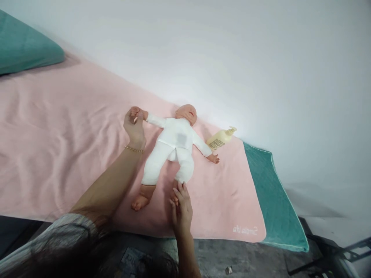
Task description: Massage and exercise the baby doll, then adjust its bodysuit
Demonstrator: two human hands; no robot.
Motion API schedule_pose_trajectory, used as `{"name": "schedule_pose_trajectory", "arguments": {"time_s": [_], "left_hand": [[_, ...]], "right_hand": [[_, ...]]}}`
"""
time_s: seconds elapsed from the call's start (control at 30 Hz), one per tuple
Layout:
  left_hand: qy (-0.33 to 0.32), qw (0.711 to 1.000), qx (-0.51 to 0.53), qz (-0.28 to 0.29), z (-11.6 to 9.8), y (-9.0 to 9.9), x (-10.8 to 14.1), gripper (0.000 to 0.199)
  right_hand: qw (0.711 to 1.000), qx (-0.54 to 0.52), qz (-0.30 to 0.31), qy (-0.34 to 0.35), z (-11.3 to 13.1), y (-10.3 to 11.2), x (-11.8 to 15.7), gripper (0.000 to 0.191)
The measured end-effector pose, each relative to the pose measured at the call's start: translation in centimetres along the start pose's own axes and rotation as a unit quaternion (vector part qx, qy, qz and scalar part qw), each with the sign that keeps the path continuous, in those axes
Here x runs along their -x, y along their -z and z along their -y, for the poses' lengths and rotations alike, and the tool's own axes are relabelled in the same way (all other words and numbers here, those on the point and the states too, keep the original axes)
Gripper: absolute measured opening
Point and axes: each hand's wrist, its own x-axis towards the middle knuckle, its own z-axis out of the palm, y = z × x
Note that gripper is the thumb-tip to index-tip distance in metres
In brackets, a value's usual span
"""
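Observation:
A baby doll (176, 135) with a white cloth body lies on its back on a pink blanket (226, 193). My left hand (135, 125) is closed round the doll's hand at the left, thumb and fingers pressed on it. My right hand (182, 208) is at the doll's foot on the right, its fingers wrapped over the foot and ankle, which they partly hide. The doll's other foot (142, 197) and other hand (213, 158) lie free on the blanket. Just above that free hand, a pale yellow pump bottle (220, 138) lies on its side.
A green cushion or folded cloth (29, 46) is at the upper left. Green padding (272, 200) shows beyond the blanket's right edge. A white wall (261, 69) rises behind. Black metal frame parts (336, 251) stand at the lower right, by the grey floor (246, 258).

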Motion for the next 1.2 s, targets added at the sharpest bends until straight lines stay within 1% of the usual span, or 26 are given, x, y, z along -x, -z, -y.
{"name": "schedule_pose_trajectory", "arguments": {"time_s": [0.03,0.07,0.17,0.23,0.33,0.43,0.53,0.63,0.73,0.8,0.87,0.97,1.03,1.13,1.17,1.2], "left_hand": [[-0.014,1.0,0.014,-0.014,-1.1,-0.4,0.5,0.047],[-0.028,0.999,0.022,0.007,-2.2,-0.8,1.1,0.046],[-0.057,0.992,0.018,0.111,-5.0,-1.6,3.0,0.046],[-0.069,0.982,-0.014,0.177,-5.9,-1.9,4.1,0.042],[-0.09,0.955,-0.035,0.282,-6.3,-2.2,5.0,0.032],[-0.13,0.919,-0.04,0.37,-6.1,-2.4,5.0,0.022],[-0.167,0.893,-0.059,0.412,-5.9,-2.5,4.6,0.018],[-0.181,0.885,-0.058,0.426,-5.9,-2.7,4.5,0.016],[-0.161,0.892,-0.052,0.419,-6.1,-2.6,4.6,0.015],[-0.126,0.908,-0.035,0.398,-6.3,-2.5,4.6,0.019],[-0.085,0.928,-0.01,0.362,-6.5,-2.4,4.6,0.027],[-0.044,0.957,0.034,0.285,-6.3,-2.1,4.0,0.038],[-0.023,0.971,0.068,0.226,-5.7,-1.9,3.3,0.043],[0.023,0.987,0.088,0.136,-4.0,-1.3,1.8,0.041],[0.048,0.991,0.086,0.095,-3.3,-1.1,1.3,0.038],[0.088,0.991,0.086,0.05,-2.6,-0.8,0.8,0.037]], "right_hand": [[1.0,-0.007,-0.008,-0.015,-0.2,0.1,-0.3,0.048],[0.999,-0.017,-0.017,-0.035,-0.4,0.2,-0.8,0.046],[0.993,-0.064,-0.039,-0.094,-1.0,0.6,-2.7,0.043],[0.99,-0.077,-0.049,-0.103,-1.5,0.9,-4.3,0.042],[0.993,-0.06,-0.049,-0.089,-2.0,1.4,-6.8,0.042],[0.994,-0.065,-0.021,-0.086,-2.3,1.8,-9.0,0.042],[0.994,-0.062,-0.009,-0.085,-2.3,1.9,-10.5,0.042],[0.995,-0.057,-0.01,-0.086,-2.3,1.8,-11.1,0.043],[0.994,-0.059,-0.009,-0.088,-2.2,1.7,-10.7,0.042],[0.995,-0.057,-0.01,-0.084,-1.9,1.9,-10.0,0.041],[0.996,-0.049,-0.011,-0.073,-1.5,2.2,-9.1,0.04],[0.998,-0.034,-0.008,-0.051,-0.7,2.6,-7.5,0.042],[0.999,-0.02,-0.002,-0.03,-0.2,2.7,-6.2,0.044],[1.0,0.005,0.023,0.009,0.5,2.3,-4.3,0.047],[0.999,0.011,0.036,0.021,0.6,2.1,-3.6,0.047],[0.998,0.015,0.046,0.032,0.7,1.9,-2.9,0.047]]}}
